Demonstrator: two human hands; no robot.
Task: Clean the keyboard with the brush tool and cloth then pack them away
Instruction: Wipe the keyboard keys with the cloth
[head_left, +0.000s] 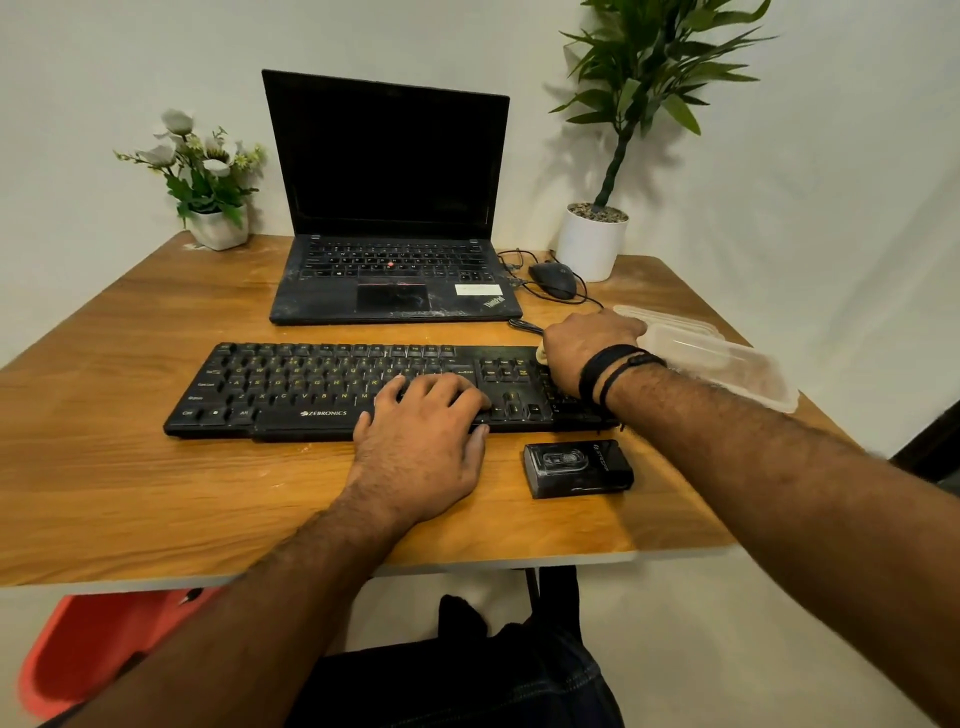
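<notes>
Your left hand (423, 426) lies flat on the black full-size keyboard (311, 389), fingers relaxed and spread over the keys right of the space bar, palm heel on the front edge; it holds nothing. The keyboard sits across the middle of the wooden tabletop (130, 467), parallel to the near edge.

Your right hand (584, 353) is at the keyboard's far right end, over the number pad, knuckles up, fingers curled downward. A small pale object (542, 355) shows at the thumb side of that hand; what it is cannot be told, nor whether the fingers grip it. Black cord bands (610, 371) circle the right wrist.

A clear plastic lidded container (727, 364) sits just beside the right hand, at the table's right edge. A small black box with a clear window (576, 467) lies near the keyboard's front right corner, apart from it.

Behind: open black laptop (389, 208), screen dark; black corded mouse (553, 278); white pot with tall green plant (592, 241); white pot with pale flowers (208, 208). No cloth is identifiable.
</notes>
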